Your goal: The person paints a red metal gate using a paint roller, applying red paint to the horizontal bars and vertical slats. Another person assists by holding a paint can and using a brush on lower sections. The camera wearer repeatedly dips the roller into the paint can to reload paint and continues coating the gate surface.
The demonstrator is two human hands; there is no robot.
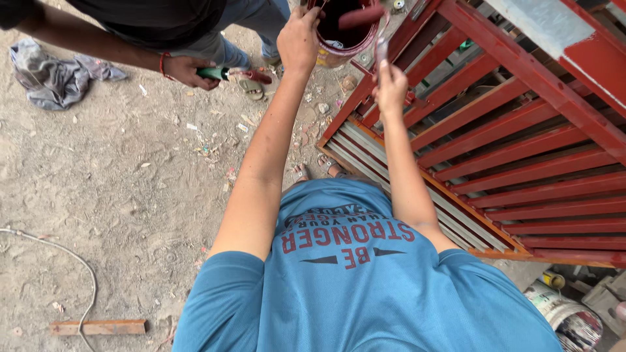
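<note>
Left hand: the left hand (298, 40) is raised at the top of the view, and its fingers are closed around the rim of the paint can (345, 31), so the can is held up by it.
Paint can: a round can, dark red inside and smeared with red paint on its rim, is seen at the top edge of the view, between the two hands and just above the corner of the gate.
Right hand: the right hand (390, 88) is closed on the handle of a paintbrush (380, 49); the fingers are wrapped tight around it.
Paintbrush: it is held upright, and its upper end is touching the side of the can or lies very close to it; which of the two cannot be told.
Gate: a red metal gate (521, 150) with many parallel bars is lying tilted on the right side, directly under the right forearm.
Shirt: a blue T-shirt (352, 287) with red print is worn by the person, and it fills the lower middle of the view.
Other person: a second person stands at the top left; a green-handled tool (218, 73) is gripped in that person's hand (186, 70).
Ground: sandy ground (117, 182) with small litter is seen on the left; a grey cloth (49, 75), a thin cable (78, 261) and a wooden strip (98, 327) lie on it.
Lower right: a second, paint-stained bucket (567, 316) is standing beside the gate.
</note>
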